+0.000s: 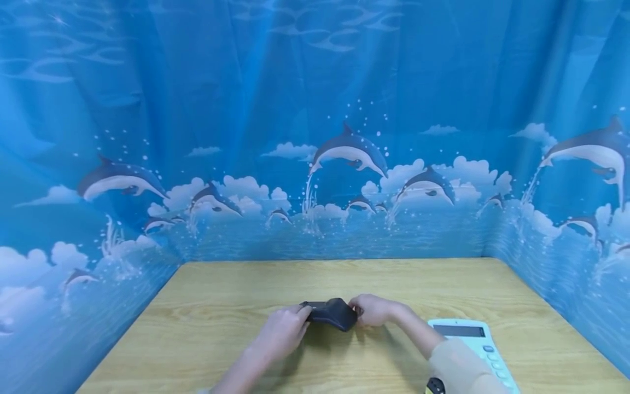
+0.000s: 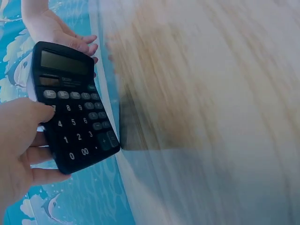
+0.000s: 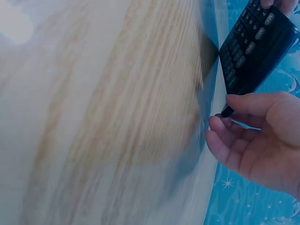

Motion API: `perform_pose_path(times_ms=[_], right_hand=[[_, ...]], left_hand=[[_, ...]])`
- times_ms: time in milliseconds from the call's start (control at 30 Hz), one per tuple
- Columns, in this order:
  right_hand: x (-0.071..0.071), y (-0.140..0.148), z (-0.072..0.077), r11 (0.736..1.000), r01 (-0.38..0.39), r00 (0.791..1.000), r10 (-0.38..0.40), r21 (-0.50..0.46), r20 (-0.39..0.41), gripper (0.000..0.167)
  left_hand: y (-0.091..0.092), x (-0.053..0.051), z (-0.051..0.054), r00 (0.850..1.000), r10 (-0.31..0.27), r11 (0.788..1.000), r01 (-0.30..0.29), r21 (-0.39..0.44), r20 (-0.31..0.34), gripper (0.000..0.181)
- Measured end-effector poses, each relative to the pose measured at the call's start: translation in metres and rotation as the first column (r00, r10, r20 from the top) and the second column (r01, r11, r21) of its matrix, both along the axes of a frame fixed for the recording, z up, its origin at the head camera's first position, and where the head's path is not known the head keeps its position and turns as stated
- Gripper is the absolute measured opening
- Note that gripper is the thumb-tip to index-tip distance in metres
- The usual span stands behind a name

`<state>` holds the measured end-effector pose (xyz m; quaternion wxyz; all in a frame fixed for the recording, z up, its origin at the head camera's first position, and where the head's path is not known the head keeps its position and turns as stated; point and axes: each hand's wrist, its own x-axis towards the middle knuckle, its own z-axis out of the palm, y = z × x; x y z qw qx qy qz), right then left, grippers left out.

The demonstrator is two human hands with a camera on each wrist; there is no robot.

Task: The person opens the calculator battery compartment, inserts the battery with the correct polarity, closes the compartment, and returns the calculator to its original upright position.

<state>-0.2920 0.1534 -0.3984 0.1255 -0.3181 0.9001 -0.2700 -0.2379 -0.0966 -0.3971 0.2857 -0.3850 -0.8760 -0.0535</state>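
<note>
A black calculator (image 1: pixel 337 313) is held tilted above the wooden table, its keys and display showing in the left wrist view. My left hand (image 1: pixel 284 332) grips its key end, with the thumb over the front edge by the keys and the fingers behind. At the display end, my right hand (image 1: pixel 375 310) pinches a corner between thumb and fingertips; in the right wrist view a dark bit of the calculator (image 3: pixel 227 111) shows between them. The rest of that corner is partly hidden.
A light blue calculator (image 1: pixel 472 335) lies on the table (image 1: pixel 221 284) at the right, partly covered by my right sleeve (image 1: pixel 462 366). Near that sleeve is a small black and yellow object (image 1: pixel 435 386). A blue dolphin-print curtain (image 1: pixel 275 109) surrounds the table's back and sides.
</note>
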Motion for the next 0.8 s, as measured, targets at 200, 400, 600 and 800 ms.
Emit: perform_pose_path(times_ms=[200, 400, 600, 800], right_hand=[[0.004, 0.001, 0.001, 0.994, 0.09, 0.995, -0.093, -0.056, -0.038, 0.033], [0.006, -0.004, 0.003, 0.973, 0.198, 0.966, -0.215, -0.119, -0.143, 0.023], [0.005, -0.006, 0.007, 0.942, 0.278, 0.943, -0.305, -0.187, -0.131, 0.015], [0.004, -0.003, 0.011, 0.925, 0.28, 0.938, -0.321, -0.258, -0.133, 0.008]], left_hand=[[0.0, -0.006, 0.0, 0.995, -0.022, 0.996, 0.031, 0.087, -0.099, 0.021], [0.0, -0.009, 0.004, 0.995, -0.02, 0.984, 0.037, 0.175, -0.1, 0.019], [0.001, -0.01, 0.008, 1.0, 0.004, 0.978, 0.001, 0.209, -0.022, 0.023], [0.002, -0.008, 0.013, 0.995, 0.036, 0.966, -0.06, 0.253, 0.098, 0.022]])
